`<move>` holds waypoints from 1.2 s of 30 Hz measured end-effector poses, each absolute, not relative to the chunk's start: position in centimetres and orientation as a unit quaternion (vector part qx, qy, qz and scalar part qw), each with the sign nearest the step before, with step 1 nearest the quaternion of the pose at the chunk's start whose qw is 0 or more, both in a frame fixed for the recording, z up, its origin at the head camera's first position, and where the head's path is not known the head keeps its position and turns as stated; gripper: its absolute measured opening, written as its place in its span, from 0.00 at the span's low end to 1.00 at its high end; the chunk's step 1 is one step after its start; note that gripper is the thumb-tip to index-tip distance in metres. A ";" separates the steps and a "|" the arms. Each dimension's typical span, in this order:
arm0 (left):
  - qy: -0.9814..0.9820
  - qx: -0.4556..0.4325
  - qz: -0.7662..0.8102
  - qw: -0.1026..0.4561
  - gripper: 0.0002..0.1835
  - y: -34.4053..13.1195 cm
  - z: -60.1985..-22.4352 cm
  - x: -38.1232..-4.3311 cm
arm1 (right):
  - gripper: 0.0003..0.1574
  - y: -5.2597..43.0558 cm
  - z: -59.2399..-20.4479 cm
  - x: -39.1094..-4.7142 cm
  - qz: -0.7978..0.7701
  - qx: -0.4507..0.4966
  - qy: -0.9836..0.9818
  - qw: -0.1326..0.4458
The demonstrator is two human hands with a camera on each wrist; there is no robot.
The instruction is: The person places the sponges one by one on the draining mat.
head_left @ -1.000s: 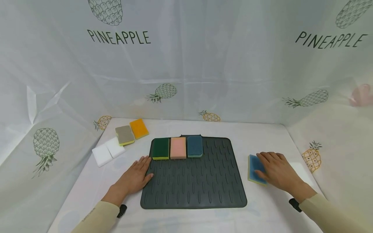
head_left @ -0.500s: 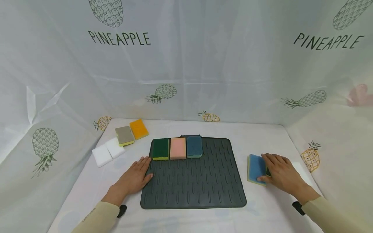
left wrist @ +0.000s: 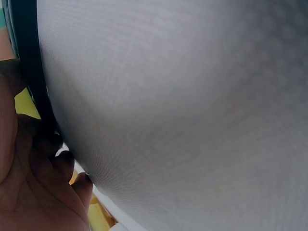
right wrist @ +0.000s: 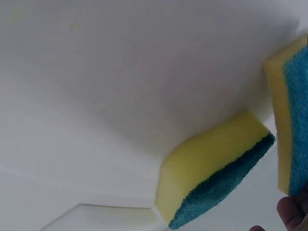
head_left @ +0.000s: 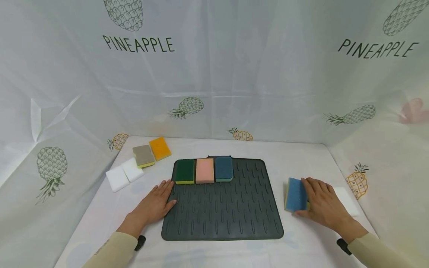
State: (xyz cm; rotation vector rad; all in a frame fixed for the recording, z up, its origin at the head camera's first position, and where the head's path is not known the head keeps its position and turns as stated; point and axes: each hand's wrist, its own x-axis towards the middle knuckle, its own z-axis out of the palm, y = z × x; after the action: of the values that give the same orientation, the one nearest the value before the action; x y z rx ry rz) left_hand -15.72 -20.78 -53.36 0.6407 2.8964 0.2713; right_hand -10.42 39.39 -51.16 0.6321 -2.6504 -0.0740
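My right hand (head_left: 323,204) pinches a blue scouring sponge (head_left: 296,195) between thumb and fingers, right of the mat; the sponge is tilted, its right edge raised. In the right wrist view, the sponge's blue face (right wrist: 299,120) and fingertips (right wrist: 290,214) show at the right edge. Beside it lies a yellow sponge with a green scouring side (right wrist: 211,168), mostly hidden under the hand in the head view. My left hand (head_left: 154,204) rests flat on the left edge of the dark ribbed mat (head_left: 222,212), fingers straight. Along the mat's back lie green (head_left: 185,171), pink (head_left: 205,170) and dark blue (head_left: 223,168) sponges in a row.
At the table's back left lie a grey sponge (head_left: 143,155), an orange sponge (head_left: 160,148) and white sponges (head_left: 117,179). A white block (head_left: 346,201) lies right of my right hand. Pineapple-print sheeting (head_left: 264,82) walls the table at the back and sides.
My right hand shifted slightly right off the blue sponge's top, then took hold of it and tilted it up. My left hand has stayed on the mat.
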 end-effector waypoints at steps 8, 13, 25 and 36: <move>0.969 0.210 0.094 0.088 0.42 -20.8 -53.5 -15.7 | 0.78 39.2 -51.4 -10.9 -0.026 0.238 -0.944 0.226; 0.969 0.206 0.098 0.091 0.42 -20.7 -53.4 -15.7 | 0.75 39.0 -50.5 -12.3 -0.036 0.258 -0.932 0.254; 0.971 0.197 0.096 0.093 0.43 -20.7 -53.6 -15.7 | 0.75 36.6 -48.2 -16.0 -0.034 0.267 -0.936 0.227; 0.970 0.202 0.102 0.088 0.40 -20.5 -53.4 -15.7 | 0.74 30.8 -46.5 -19.6 -0.032 0.272 -0.957 0.098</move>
State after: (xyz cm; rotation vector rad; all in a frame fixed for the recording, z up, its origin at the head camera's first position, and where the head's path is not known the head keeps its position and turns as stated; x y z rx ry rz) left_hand -15.65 -20.51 -53.37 0.6021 2.8877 0.3049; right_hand -19.60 30.78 -46.50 0.8059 -2.8311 -0.0933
